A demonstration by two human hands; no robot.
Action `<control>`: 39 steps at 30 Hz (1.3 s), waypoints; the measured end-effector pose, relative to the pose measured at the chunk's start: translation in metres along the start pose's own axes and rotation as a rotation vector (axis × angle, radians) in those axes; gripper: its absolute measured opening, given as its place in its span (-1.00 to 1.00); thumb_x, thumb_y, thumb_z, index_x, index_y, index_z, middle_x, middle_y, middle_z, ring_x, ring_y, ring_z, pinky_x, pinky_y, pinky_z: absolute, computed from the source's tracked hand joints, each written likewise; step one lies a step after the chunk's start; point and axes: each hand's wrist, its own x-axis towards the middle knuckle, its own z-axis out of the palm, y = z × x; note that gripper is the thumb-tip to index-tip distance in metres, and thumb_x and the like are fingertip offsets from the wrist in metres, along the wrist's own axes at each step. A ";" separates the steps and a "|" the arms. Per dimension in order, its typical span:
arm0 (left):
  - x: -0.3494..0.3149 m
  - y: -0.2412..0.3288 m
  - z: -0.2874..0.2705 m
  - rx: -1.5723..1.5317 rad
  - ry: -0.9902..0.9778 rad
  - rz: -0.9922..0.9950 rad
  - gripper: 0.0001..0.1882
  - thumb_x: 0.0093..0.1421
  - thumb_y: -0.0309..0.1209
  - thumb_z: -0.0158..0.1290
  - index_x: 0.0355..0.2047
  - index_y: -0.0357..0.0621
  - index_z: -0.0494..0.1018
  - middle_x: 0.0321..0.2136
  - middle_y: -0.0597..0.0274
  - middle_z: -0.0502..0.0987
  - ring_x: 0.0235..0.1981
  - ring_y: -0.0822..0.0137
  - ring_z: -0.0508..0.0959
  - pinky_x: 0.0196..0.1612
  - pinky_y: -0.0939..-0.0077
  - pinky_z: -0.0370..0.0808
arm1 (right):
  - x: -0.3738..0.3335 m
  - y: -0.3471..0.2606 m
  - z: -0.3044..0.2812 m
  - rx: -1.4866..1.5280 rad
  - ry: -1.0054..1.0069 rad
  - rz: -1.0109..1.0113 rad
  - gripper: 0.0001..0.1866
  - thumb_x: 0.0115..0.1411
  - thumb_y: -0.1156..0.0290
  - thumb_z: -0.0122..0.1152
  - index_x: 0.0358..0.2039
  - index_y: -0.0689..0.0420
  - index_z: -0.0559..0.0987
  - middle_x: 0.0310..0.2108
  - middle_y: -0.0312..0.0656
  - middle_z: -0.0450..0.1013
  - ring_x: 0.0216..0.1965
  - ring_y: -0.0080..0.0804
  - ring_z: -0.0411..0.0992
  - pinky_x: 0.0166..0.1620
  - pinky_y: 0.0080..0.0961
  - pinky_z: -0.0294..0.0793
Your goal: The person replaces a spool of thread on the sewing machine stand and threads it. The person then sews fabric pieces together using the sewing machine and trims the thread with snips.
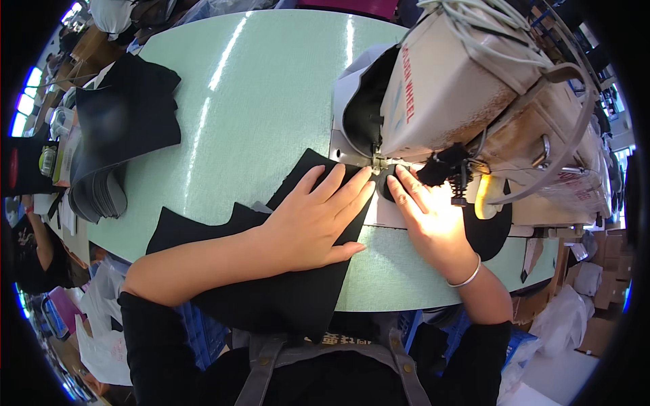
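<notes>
Two hands (315, 220) (433, 227), fingers (357, 184) straight and flat over black material (291, 298) at one sewing machine (453, 81)

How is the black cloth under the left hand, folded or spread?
Spread: the cloth lies broad and flat beneath the left hand, overhanging the table edge.

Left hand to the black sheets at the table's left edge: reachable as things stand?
Probably yes: green tabletop with no visible barrier lies between the left hand and the black sheets, though the hand would first have to leave the black piece it rests on.
</notes>
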 end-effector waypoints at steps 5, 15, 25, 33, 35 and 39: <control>-0.001 0.004 0.002 0.030 0.005 -0.041 -0.20 0.05 0.03 0.17 0.20 -0.21 0.30 0.28 -0.03 0.17 0.18 -0.01 0.24 0.20 -0.08 0.20 | 0.003 -0.001 0.000 -0.022 -0.006 -0.027 -0.51 -0.01 0.55 0.16 0.02 0.18 0.56 0.05 -0.06 0.49 0.03 -0.22 0.51 -0.05 -0.40 0.53; 0.007 -0.006 0.003 0.051 0.009 -0.038 -0.17 0.03 0.10 0.16 0.22 -0.14 0.31 0.26 -0.11 0.18 0.15 0.05 0.25 0.12 -0.13 0.26 | 0.010 -0.001 0.006 0.103 0.094 0.008 -0.55 0.05 0.58 0.14 0.01 0.21 0.55 0.04 0.00 0.48 -0.07 -0.19 0.55 -0.09 -0.37 0.56; 0.017 -0.017 0.005 0.075 0.031 0.016 -0.20 0.07 0.10 0.14 0.17 -0.22 0.34 0.18 -0.05 0.25 0.13 0.00 0.27 0.06 -0.09 0.31 | 0.012 0.012 0.011 0.362 -0.006 0.174 -0.56 0.03 0.62 0.19 -0.02 0.17 0.57 0.01 -0.07 0.50 -0.21 -0.14 0.60 -0.19 -0.39 0.60; 0.015 -0.016 0.007 0.022 0.052 0.011 -0.23 0.11 0.08 0.12 0.18 -0.22 0.32 0.17 -0.04 0.25 0.14 -0.02 0.26 0.14 -0.13 0.26 | 0.010 0.012 0.014 0.366 0.046 0.133 -0.58 0.00 0.60 0.25 -0.05 0.18 0.60 0.00 -0.13 0.51 -0.10 -0.16 0.57 -0.09 -0.38 0.59; 0.016 -0.017 0.007 0.019 0.039 0.009 -0.23 0.11 0.08 0.12 0.18 -0.21 0.32 0.18 -0.04 0.24 0.15 -0.02 0.26 0.14 -0.11 0.25 | 0.011 0.012 0.013 0.376 0.042 0.148 -0.58 -0.01 0.61 0.26 -0.06 0.18 0.60 -0.01 -0.14 0.52 -0.09 -0.17 0.56 -0.07 -0.39 0.59; 0.016 -0.019 0.006 0.022 0.030 0.014 -0.23 0.12 0.08 0.12 0.18 -0.21 0.33 0.19 -0.03 0.23 0.16 -0.01 0.25 0.15 -0.07 0.24 | 0.013 0.014 0.011 0.343 0.007 0.145 -0.57 -0.02 0.61 0.27 -0.05 0.18 0.61 -0.02 -0.14 0.52 -0.10 -0.17 0.57 -0.06 -0.40 0.58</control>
